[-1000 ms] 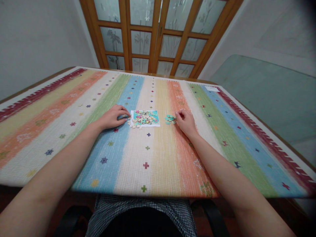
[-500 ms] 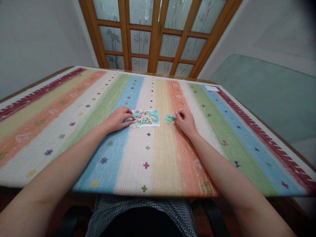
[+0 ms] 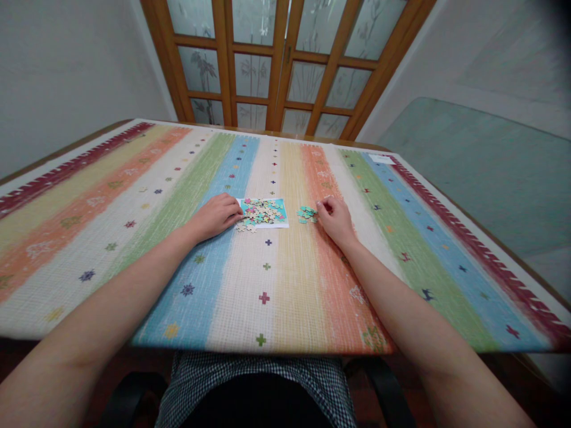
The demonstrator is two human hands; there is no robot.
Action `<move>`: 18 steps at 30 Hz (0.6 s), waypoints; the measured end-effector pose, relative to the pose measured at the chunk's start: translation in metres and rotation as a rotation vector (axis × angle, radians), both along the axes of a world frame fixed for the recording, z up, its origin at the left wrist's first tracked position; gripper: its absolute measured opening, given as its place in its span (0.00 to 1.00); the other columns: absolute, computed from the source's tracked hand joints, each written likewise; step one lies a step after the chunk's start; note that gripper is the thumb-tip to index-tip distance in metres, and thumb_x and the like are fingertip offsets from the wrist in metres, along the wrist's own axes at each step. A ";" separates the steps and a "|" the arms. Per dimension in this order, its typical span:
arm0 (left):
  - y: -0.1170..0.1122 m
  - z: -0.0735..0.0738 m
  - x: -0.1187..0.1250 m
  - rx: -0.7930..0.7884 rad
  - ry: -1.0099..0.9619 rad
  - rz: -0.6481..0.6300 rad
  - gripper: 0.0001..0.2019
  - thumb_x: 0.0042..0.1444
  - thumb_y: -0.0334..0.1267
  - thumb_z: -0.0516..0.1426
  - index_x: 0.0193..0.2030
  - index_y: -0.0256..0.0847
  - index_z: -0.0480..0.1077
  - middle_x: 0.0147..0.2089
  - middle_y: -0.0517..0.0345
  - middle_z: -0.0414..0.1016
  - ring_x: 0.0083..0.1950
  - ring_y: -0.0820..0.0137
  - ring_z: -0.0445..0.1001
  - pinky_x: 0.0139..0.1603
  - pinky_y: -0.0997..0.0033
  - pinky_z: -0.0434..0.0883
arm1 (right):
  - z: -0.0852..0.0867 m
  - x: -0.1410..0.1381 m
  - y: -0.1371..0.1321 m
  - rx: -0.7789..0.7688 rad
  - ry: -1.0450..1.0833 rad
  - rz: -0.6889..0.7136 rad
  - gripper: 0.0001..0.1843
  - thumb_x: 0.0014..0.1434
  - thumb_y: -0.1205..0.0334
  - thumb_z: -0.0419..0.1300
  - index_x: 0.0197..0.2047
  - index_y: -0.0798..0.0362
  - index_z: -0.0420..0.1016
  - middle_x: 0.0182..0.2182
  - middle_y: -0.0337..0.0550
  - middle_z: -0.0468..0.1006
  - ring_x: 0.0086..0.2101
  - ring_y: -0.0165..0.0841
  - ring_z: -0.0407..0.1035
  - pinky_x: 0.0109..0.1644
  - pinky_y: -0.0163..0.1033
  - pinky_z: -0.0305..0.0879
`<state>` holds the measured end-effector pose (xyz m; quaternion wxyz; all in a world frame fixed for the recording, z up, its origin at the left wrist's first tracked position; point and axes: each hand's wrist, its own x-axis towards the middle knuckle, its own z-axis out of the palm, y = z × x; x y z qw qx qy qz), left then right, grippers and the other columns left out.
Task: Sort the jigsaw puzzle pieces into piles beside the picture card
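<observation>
A heap of small jigsaw pieces [image 3: 262,212] lies on a blue picture card [image 3: 279,208] near the middle of the striped tablecloth [image 3: 285,279]. My left hand [image 3: 217,215] rests at the heap's left edge, fingers curled and touching the pieces there. A small group of teal pieces [image 3: 307,214] lies to the right of the card. My right hand [image 3: 336,217] sits just right of that group, fingers bent in a pinch near the pieces; what they hold is too small to make out.
The table runs wide to both sides under the striped cloth. A small white label [image 3: 382,159] lies at the far right corner. Wooden glazed doors [image 3: 276,59] stand behind the table. A glass-topped surface [image 3: 482,172] is to the right.
My left hand has slid right, up against the left edge of the heap. My right hand has stayed in place.
</observation>
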<state>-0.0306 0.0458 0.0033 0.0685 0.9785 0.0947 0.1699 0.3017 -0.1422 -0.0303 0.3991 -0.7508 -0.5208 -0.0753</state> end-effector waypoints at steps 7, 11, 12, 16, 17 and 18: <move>0.001 -0.005 0.002 -0.054 -0.118 0.085 0.16 0.71 0.46 0.51 0.41 0.41 0.76 0.42 0.47 0.77 0.47 0.56 0.72 0.53 0.55 0.68 | 0.010 -0.008 -0.003 -0.006 -0.048 -0.018 0.15 0.67 0.51 0.53 0.30 0.46 0.64 0.30 0.46 0.75 0.36 0.42 0.66 0.45 0.48 0.60; -0.011 -0.001 0.008 -0.192 -0.232 0.091 0.17 0.72 0.48 0.51 0.39 0.41 0.74 0.40 0.49 0.77 0.46 0.58 0.73 0.53 0.56 0.68 | 0.027 -0.040 -0.005 -0.012 -0.097 0.093 0.15 0.69 0.51 0.52 0.33 0.47 0.70 0.34 0.49 0.78 0.40 0.44 0.69 0.49 0.51 0.60; -0.015 0.000 0.011 -0.227 -0.241 0.076 0.17 0.72 0.49 0.51 0.39 0.41 0.73 0.40 0.50 0.77 0.46 0.59 0.73 0.53 0.56 0.68 | 0.031 -0.051 -0.005 -0.022 -0.104 0.143 0.16 0.70 0.50 0.51 0.35 0.47 0.72 0.36 0.49 0.79 0.42 0.45 0.70 0.50 0.51 0.60; -0.035 0.006 0.019 -0.303 -0.255 0.039 0.16 0.72 0.50 0.51 0.39 0.42 0.72 0.40 0.53 0.77 0.46 0.60 0.74 0.54 0.58 0.68 | 0.038 -0.094 -0.004 -0.093 -0.101 0.354 0.21 0.74 0.46 0.48 0.42 0.45 0.78 0.40 0.48 0.80 0.44 0.43 0.70 0.51 0.50 0.61; -0.039 0.007 0.020 -0.311 -0.256 0.032 0.16 0.72 0.50 0.51 0.39 0.42 0.72 0.40 0.53 0.77 0.46 0.61 0.74 0.54 0.58 0.68 | 0.037 -0.102 -0.004 -0.091 -0.098 0.391 0.22 0.75 0.44 0.48 0.43 0.46 0.78 0.40 0.48 0.80 0.44 0.43 0.70 0.51 0.50 0.61; -0.043 0.007 0.022 -0.317 -0.259 0.023 0.16 0.72 0.50 0.51 0.39 0.43 0.72 0.39 0.54 0.77 0.46 0.61 0.74 0.53 0.58 0.68 | 0.036 -0.109 -0.003 -0.085 -0.093 0.423 0.23 0.75 0.44 0.47 0.43 0.47 0.78 0.39 0.47 0.80 0.43 0.43 0.70 0.50 0.50 0.60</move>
